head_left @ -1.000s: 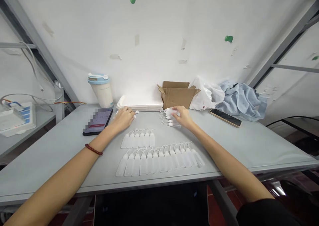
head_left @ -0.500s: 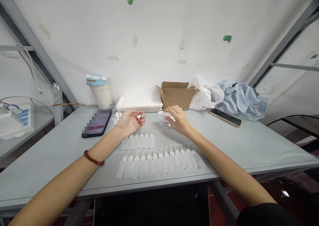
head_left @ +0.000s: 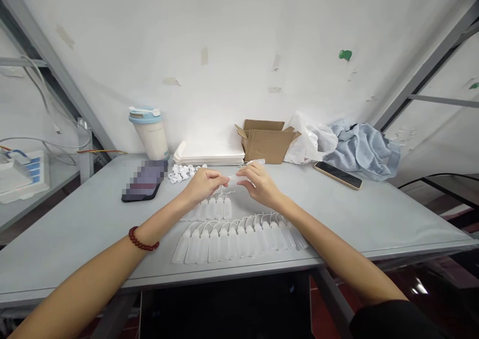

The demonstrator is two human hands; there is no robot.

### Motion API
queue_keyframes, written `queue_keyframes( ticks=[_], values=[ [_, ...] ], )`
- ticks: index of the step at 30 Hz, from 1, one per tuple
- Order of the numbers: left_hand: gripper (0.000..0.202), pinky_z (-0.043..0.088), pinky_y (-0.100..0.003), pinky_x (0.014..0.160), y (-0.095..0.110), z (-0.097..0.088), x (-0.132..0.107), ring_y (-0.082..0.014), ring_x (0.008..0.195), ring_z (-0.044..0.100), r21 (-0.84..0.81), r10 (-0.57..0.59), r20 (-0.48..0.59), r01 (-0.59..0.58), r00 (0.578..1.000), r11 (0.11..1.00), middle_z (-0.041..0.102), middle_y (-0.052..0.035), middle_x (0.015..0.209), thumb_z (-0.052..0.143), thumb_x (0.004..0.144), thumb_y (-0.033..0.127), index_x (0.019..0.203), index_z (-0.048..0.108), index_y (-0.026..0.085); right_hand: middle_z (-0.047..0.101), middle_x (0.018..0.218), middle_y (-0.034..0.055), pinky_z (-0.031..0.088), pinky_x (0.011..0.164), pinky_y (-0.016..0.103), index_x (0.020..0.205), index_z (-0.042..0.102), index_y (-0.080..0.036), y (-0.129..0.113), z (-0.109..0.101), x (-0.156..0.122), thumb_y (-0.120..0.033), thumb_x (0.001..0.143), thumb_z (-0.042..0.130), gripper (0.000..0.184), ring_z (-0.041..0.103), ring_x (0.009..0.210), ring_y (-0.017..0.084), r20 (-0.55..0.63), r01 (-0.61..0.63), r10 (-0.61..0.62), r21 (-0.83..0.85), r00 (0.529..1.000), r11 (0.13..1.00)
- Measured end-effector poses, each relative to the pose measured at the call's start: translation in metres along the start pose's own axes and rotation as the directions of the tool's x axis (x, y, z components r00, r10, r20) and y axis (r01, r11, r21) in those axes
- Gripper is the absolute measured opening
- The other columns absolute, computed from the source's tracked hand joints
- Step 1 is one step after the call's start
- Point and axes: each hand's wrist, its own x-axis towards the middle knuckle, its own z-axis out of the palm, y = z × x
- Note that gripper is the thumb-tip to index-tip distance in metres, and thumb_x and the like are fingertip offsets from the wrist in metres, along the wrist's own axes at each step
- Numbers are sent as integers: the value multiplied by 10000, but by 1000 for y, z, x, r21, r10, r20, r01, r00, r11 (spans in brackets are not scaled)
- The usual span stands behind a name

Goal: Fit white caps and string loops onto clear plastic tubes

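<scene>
My left hand (head_left: 205, 184) and my right hand (head_left: 259, 183) meet above the grey table (head_left: 75, 229), fingers pinched. Between them is a small translucent plastic bottle (head_left: 239, 178), held by my right hand. My left hand pinches a small white cap at the bottle's tip. Below lie a short row of small bottles (head_left: 213, 208) and a long row of bottles (head_left: 239, 239), each with a thin tethered cap. A pile of loose white caps (head_left: 182, 172) lies behind my left hand.
A dark phone (head_left: 144, 180) lies at the left, a lidded cup (head_left: 148, 132) behind it. A stack of white sheets (head_left: 209, 155), a cardboard box (head_left: 266, 142), a plastic bag (head_left: 312, 140), blue cloth (head_left: 361, 148) and a second phone (head_left: 338, 175) line the back.
My left hand picked a cap from the pile and my right lifted a bottle from beside the box. Both hands came together over the short row.
</scene>
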Motion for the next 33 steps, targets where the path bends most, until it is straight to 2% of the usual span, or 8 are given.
queue_keyframes(
  ticks=[5,7,10,15,20,27,30,33],
  values=[
    [302,195,-232,440,-1,-5,2,-70,415,273,89,-39,-118,50,992,995,344,77,454,675,699,465,650,619,172,666,941,109,461,802,404,983,610,-190,19,-4,-5,-220,905,528,117,560,904,245,-27,-104,105,26,994,994],
    [262,198,-219,427,-3,-11,5,-65,404,284,-13,-124,-174,124,977,992,369,82,490,657,731,431,720,569,183,674,929,101,463,791,400,979,628,-194,36,-7,-9,-241,881,559,128,571,899,250,-38,-236,236,5,971,972],
    [183,215,-199,411,-9,-20,10,-51,413,320,-201,-227,-155,194,962,960,427,65,579,639,750,304,752,501,184,691,907,78,461,779,394,944,656,-200,62,-9,-14,-256,844,595,130,576,850,241,-58,-410,408,-28,911,912],
    [262,363,-214,460,-16,-23,14,-84,540,506,-309,-300,-121,251,946,917,547,10,704,665,660,95,893,557,149,687,932,84,439,829,406,946,702,-189,87,-2,-16,-212,805,644,154,558,901,254,-30,-442,441,-94,897,892],
    [268,493,-284,668,-20,-22,14,-136,726,626,-243,-245,-111,213,963,946,684,-100,927,630,717,107,977,574,132,660,949,98,432,827,416,975,729,-205,94,3,-17,-183,816,626,191,537,906,260,5,-430,435,-140,901,892],
    [330,503,-338,783,-16,-24,11,-172,830,661,-128,-158,-124,142,980,982,720,-100,1060,712,673,212,972,581,169,673,964,100,424,814,435,965,730,-210,101,2,-22,-182,820,614,187,528,918,275,-6,-437,443,-166,897,884],
    [332,506,-350,819,-11,-22,9,-177,825,672,-80,-141,-148,131,979,988,731,-77,1039,741,644,215,933,582,178,663,1010,108,422,815,442,957,724,-208,92,-1,-18,-188,815,627,172,520,957,293,-65,-444,441,-205,895,872],
    [300,510,-352,819,-10,-18,9,-199,849,684,24,-80,-205,87,975,996,736,-69,954,749,624,207,858,564,176,657,1028,129,421,827,436,970,704,-182,66,-8,-12,-244,842,621,164,523,994,301,-92,-446,436,-199,895,873]
  ],
)
